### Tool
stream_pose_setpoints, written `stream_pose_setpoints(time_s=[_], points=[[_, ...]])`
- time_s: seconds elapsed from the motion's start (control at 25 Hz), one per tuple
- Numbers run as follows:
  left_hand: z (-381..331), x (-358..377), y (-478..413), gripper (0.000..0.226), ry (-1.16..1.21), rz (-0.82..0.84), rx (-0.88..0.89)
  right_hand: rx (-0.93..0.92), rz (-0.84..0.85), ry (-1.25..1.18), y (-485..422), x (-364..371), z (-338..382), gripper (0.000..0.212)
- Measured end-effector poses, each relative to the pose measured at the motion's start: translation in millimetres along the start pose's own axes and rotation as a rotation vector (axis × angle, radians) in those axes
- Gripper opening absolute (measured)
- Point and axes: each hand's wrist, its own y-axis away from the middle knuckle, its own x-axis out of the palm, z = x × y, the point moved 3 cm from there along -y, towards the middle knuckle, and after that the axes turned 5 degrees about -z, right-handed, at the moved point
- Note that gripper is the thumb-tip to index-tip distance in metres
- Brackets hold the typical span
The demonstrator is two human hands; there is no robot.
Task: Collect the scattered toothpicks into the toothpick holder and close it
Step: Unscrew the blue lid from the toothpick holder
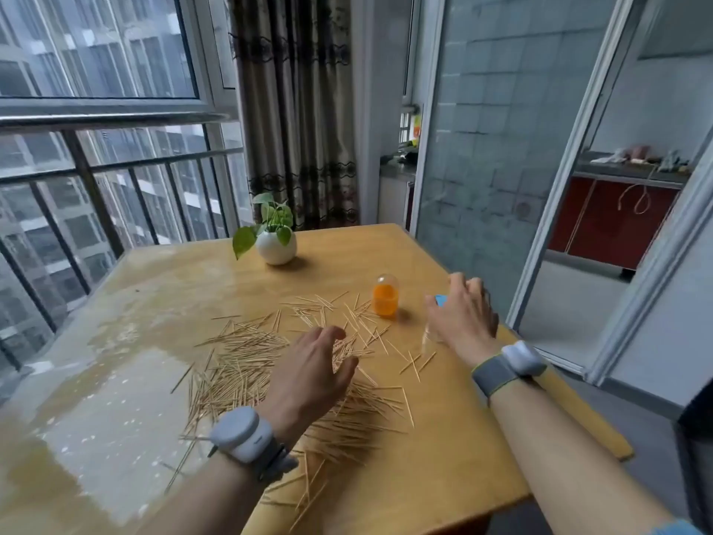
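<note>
While the toothpicks [247,364] lie strewn across the middle of the desk [443,438], the left hand [308,376] hovers right over the heap, fingers bent down into it, and whether its grip has any pinched I cannot tell. Right hand [463,314] curls thumb and fingers round a clear container [429,335] with a blue top, just beside the upright orange holder [385,297], clear dome on

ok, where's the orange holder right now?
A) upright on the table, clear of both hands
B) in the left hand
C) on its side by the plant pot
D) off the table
A: the orange holder stands upright on the table, between the scattered toothpicks and the right hand; neither that nor the left hand touches it.
</note>
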Motion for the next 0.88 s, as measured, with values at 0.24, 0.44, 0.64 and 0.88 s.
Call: stream_pose_setpoints(time_s=[0.24, 0.44, 0.64, 0.88], points=[[7, 21, -19, 0.052, 0.049, -0.003, -0.003, 0.021, 0.159, 0.1, -8, 31, -9, 0.045], [21, 25, -28, 0.066, 0.092, -0.025, -0.006, -0.116, 0.088, -0.02, 5, 24, 41, 0.038], [52, 16, -32, 0.082, 0.094, -0.067, -0.066, -0.309, 0.23, -0.213, 36, 46, 118, 0.044], [72, -8, -20, 0.043, 0.171, -0.199, -0.214, -0.46, 0.358, -0.396, 47, 64, 155, 0.049]])
